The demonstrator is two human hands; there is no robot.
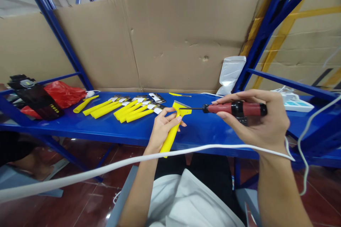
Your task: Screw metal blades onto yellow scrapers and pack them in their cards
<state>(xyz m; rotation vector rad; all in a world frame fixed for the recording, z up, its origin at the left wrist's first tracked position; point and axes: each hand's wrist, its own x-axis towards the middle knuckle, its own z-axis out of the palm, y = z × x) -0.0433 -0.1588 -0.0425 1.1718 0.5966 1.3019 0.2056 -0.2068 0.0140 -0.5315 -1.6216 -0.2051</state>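
Observation:
My left hand (165, 124) is closed around the yellow handle of a scraper (171, 138), just under its wide head with a metal blade edge. In my right hand (262, 120) is a red and black screwdriver (226, 108), held level with fingers and thumb along its grip. The screwdriver's thin shaft points left, and its tip meets the scraper's head near a screw. Whether the tip sits in the screw cannot be made out. Left of my left hand, several yellow scrapers (125, 111) lie in a row on the blue table (106, 127), some with black and white cards at their heads.
At the left stand a black bottle-like container (37, 99) and a red plastic bag (65, 94). A slim yellow-handled blade (179, 94) lies at the back. A white packet (231, 74) leans by the right post, near a white power strip (298, 104). A white cable (112, 170) crosses in front.

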